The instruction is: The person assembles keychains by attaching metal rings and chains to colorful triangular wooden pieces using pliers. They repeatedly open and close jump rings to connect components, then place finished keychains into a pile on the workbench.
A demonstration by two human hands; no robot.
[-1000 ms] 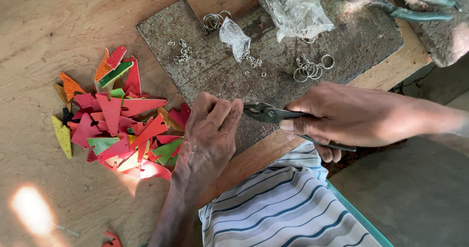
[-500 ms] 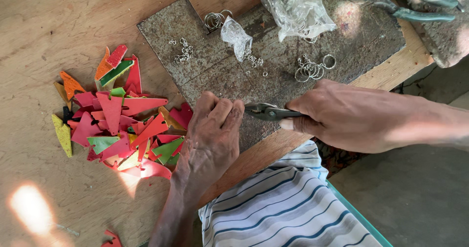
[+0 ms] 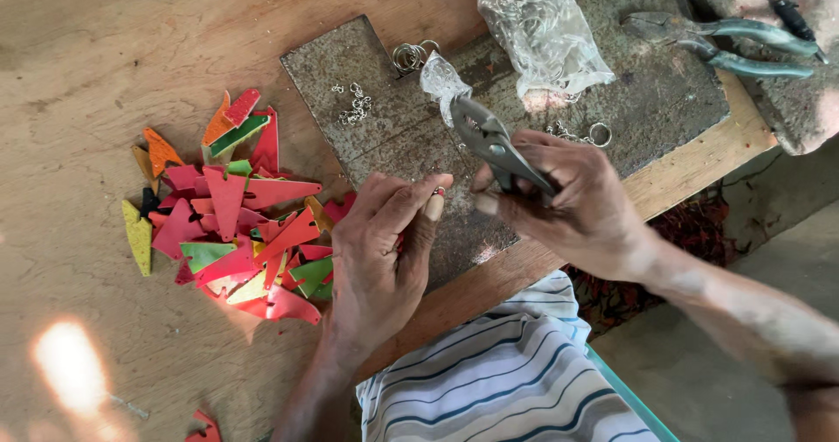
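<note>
My right hand (image 3: 572, 206) grips grey metal pliers (image 3: 489, 140), jaws pointing up and away over the grey metal plate (image 3: 393, 136). My left hand (image 3: 380, 263) lies next to it, thumb and fingers pinched on a small red piece (image 3: 437, 192); little of that piece shows. Just left of that hand lies a heap of coloured flat cut-outs (image 3: 232, 206), red, orange, green and yellow.
Loose metal rings (image 3: 354, 105) and a coil of rings (image 3: 411, 55) lie on the plate. Two clear plastic bags (image 3: 542, 27) hold more rings. A second pair of pliers (image 3: 725, 44) rests at the far right. The wooden table edge (image 3: 699, 167) runs near my striped shirt.
My right hand has swung the pliers from lying level, jaws toward the left hand, to pointing up and away. The left hand's fingers have lifted slightly.
</note>
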